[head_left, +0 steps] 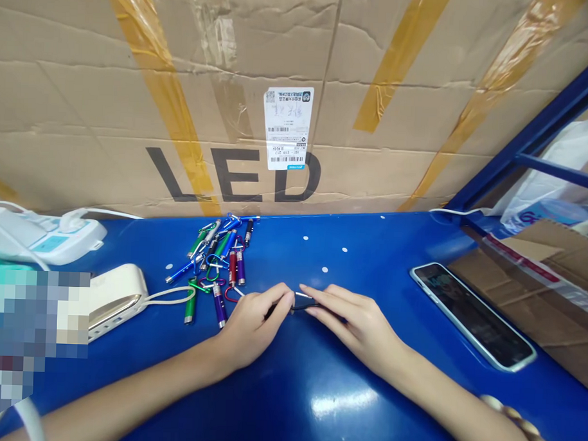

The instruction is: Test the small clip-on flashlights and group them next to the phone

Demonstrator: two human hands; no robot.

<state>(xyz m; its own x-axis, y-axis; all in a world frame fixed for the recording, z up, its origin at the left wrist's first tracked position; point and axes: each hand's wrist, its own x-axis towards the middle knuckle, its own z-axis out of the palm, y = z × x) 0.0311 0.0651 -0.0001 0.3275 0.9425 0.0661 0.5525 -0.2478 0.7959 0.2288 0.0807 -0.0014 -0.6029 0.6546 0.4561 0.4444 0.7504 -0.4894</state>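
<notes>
My left hand (252,325) and my right hand (353,325) meet at the middle of the blue table (370,249). Between their fingertips is a slim black mini flashlight (301,305), with a thin metal loop showing at its top. The fingers partly hide it. Just left of my left hand lies a loose heap of keychain mini flashlights (215,259) in purple, green, blue, red and black, with metal and coloured carabiner clips tangled among them. A beaded bracelet (518,421) circles my right wrist.
A black smartphone (474,315) lies to the right. A cream power bank (115,301) with a white cord and a white power strip (42,237) sit left. A large taped cardboard box printed LED (232,176) stands behind the table, beside a blue metal frame (533,132).
</notes>
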